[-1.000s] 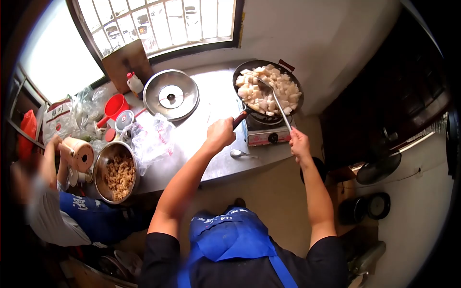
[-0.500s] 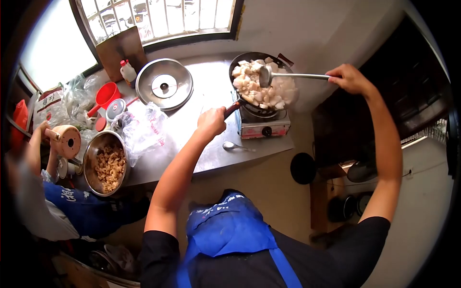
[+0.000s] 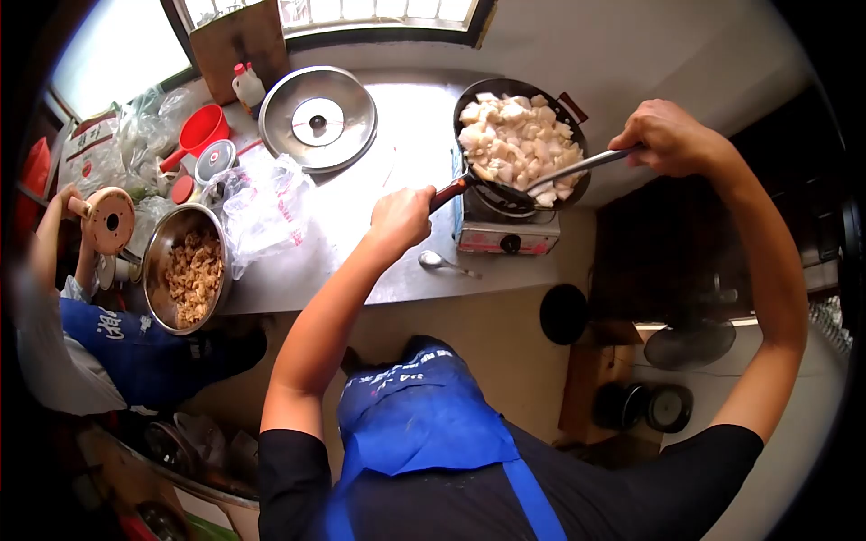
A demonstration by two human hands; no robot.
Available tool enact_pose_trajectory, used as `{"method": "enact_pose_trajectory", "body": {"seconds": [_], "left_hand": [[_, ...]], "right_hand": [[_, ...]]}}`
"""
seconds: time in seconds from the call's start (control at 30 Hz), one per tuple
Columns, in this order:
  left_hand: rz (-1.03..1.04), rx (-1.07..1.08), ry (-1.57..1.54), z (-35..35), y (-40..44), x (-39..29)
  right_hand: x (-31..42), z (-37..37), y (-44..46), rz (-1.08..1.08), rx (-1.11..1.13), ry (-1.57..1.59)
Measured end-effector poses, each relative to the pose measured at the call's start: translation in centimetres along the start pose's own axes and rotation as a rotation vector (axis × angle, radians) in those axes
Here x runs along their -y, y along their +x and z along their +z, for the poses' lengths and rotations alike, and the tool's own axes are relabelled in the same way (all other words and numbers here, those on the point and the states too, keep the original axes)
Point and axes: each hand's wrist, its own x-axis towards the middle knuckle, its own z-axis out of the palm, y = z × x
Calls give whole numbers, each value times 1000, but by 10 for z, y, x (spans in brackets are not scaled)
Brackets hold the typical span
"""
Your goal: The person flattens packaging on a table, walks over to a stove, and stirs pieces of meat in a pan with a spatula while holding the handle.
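Observation:
My left hand (image 3: pixel 402 219) is wrapped round the handle of a black wok (image 3: pixel 585 191), which sits on a small gas stove (image 3: pixel 507 238). Pale chunks of food (image 3: pixel 519 137) fill the wok. In my right hand (image 3: pixel 663 137) is the long handle of a metal ladle (image 3: pixel 591 163); its head is down among the chunks at the wok's lower right side, partly hidden. A metal spoon (image 3: pixel 435 261) lies on the counter below my left hand.
A co-worker at the left holds a pink container (image 3: pixel 112 221) beside a steel bowl of brown food (image 3: pixel 155 287). Behind are a round metal lid (image 3: pixel 280 115), a red scoop (image 3: pixel 204 128), plastic bags (image 3: pixel 262 203), a white bottle (image 3: pixel 246 87) and a cutting board (image 3: pixel 236 45).
My right hand has moved up and outward with the ladle, whose head went from mid-wok to the lower right side. My left hand keeps hold of the handle. The whole view has shifted.

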Motion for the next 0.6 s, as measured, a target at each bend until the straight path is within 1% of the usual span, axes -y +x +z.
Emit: {"method": "enact_pose_trajectory", "body": {"seconds": [0.07,0.1,0.13,0.17,0.2,0.27,0.33,0.4,0.47,0.53,0.6], "left_hand": [[-5,-6,-14,1,3,2],[-6,-1,-13,2,3,3],[1,-4,-24,2,3,3],[7,-13,-33,1,5,5],[7,-11,-34,1,6,5],[23,14,-16,-2,7,3],[33,10,-15,-1,6,4],[35,-4,-15,2,5,7],[36,-8,-30,2,5,7],[27,-3,-16,-1,3,5],[39,-7,-17,0,4,6]], "right_hand": [[3,43,15,19,-80,8],[12,57,20,-18,-103,-77],[23,71,23,43,-193,-122],[36,82,29,85,-169,-180],[52,96,33,95,-195,-304],[78,132,48,214,-190,-352],[94,150,57,260,-194,-475],[95,163,63,302,-206,-493],[85,161,62,434,-220,-307],[64,164,53,475,-252,-248],[56,153,38,580,-232,-95]]}}
